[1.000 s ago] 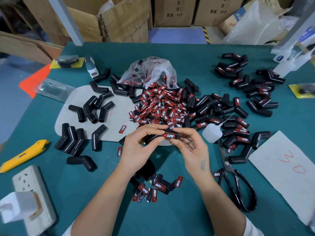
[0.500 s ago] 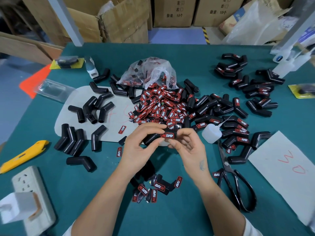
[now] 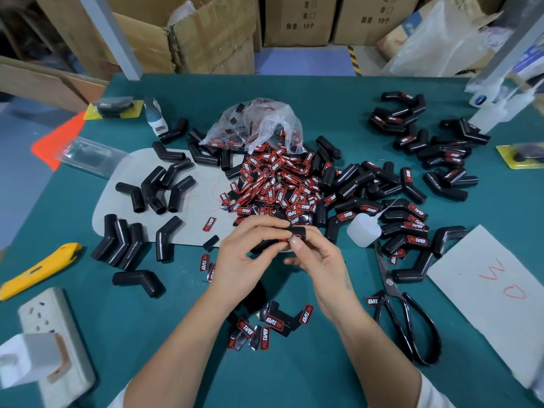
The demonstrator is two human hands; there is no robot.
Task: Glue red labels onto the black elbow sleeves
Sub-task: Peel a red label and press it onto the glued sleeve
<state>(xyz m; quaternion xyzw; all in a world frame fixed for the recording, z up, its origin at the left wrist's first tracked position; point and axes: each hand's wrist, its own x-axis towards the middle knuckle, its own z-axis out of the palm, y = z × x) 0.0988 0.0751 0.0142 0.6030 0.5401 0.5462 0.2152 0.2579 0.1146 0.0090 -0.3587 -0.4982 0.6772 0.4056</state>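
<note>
At six o'clock, nearest to the person, a few loose red-and-black rubber labels (image 3: 272, 320) lie on the green table mat (image 3: 176, 363); their white print reads "TAPER". At seven o'clock there is a grey power strip with a white plug (image 3: 44, 343), at nine o'clock a yellow utility knife (image 3: 38, 267), at four o'clock black-handled steel scissors (image 3: 403, 313).

In the centre both hands meet. The left hand (image 3: 241, 260) has its fingers curled round a black bent rubber elbow sleeve (image 3: 282, 235), held just above the mat. The right hand (image 3: 318, 260) presses with its thumb on a red label (image 3: 287, 239) on this sleeve, with the other fingers curled under; the label is mostly hidden, so its text cannot be read here.

I judge the sleeve to be light, soft and a little flexible, so it should be held at the bend or the far leg, leaving the label area free. The label is thin and may slide while the glue is wet; firm, even pressure seems necessary.

At three o'clock a small white squeeze bottle with a thin nozzle (image 3: 363, 231) lies just beside labelled sleeves. At four o'clock a white paper (image 3: 500, 290) carries red handwriting, not clearly readable. At twelve o'clock a heap of red labels (image 3: 273, 187) spills from a clear plastic bag (image 3: 259, 125). At ten o'clock lie plain black sleeves (image 3: 159, 187). Far behind, brown cardboard boxes (image 3: 297, 19) show "10" with Chinese characters
</note>
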